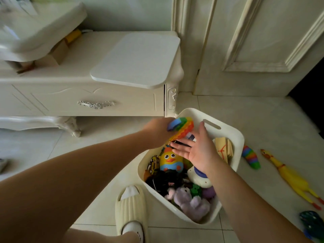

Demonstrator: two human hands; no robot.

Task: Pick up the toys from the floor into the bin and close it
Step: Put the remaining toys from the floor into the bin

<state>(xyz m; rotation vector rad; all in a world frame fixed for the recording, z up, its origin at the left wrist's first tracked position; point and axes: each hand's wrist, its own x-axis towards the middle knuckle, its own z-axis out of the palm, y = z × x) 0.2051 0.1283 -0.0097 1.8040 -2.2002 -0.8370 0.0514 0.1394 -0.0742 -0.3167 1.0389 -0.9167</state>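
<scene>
bin [235, 137] on tiled floor [263, 123] by cream cabinet [70, 99]; left hand [157, 132] holds rainbow toy [182, 128].

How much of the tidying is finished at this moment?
Done: the bin already holds many toys. In hand: the left hand holds a rainbow toy over it, right hand open beside. Left: slug, chicken and a dark toy on the floor; bin not closed.

Bin [235, 137] mouth open, heaped full; left hand [157, 132] with rainbow toy [182, 127], right hand [198, 151] over far end. Cabinet [87, 95] near far corner, slipper [130, 206] beside.
</scene>
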